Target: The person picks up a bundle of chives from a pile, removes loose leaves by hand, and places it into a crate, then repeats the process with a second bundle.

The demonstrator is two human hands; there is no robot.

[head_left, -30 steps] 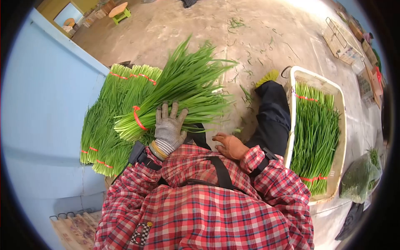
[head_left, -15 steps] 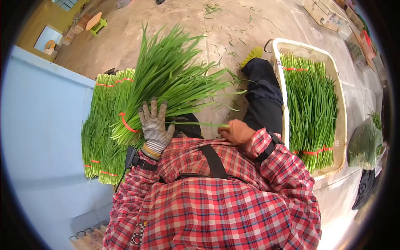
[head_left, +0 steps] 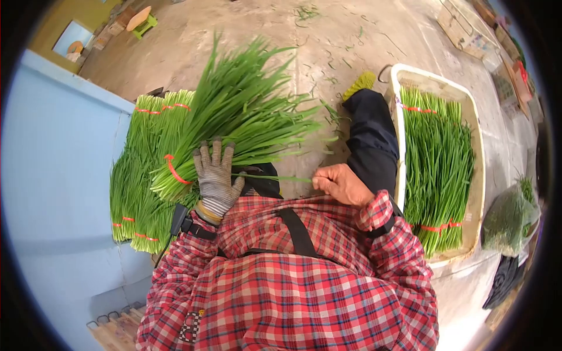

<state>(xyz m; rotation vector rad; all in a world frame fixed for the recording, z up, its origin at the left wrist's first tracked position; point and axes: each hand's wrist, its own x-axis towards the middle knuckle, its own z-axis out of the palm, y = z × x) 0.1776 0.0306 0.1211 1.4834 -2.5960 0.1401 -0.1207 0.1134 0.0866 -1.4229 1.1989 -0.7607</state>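
My left hand [head_left: 216,175], in a grey striped knit glove, lies with fingers outstretched on a bundle of garlic chives [head_left: 246,105] across my lap. A red band [head_left: 174,171] wraps the bundle's pale stem ends, just left of the glove. The leafy tips fan away from me and to the right. My bare right hand [head_left: 344,184] is closed, pinching the end of a single chive leaf [head_left: 275,176] between thumb and fingers. That leaf stretches left to the gloved hand, where its other end is hidden.
Banded chive bundles [head_left: 137,164] are stacked at my left, beside a light blue panel [head_left: 64,164]. A white crate [head_left: 477,152] of banded chives stands at my right. Beyond it are a plastic bag of greens [head_left: 508,219] and loose scraps [head_left: 307,11] on the floor.
My right hand has turned and shifted slightly, its thumb and fingers now showing around the leaf end. My left hand stays on the bundle. The view has tilted a little.
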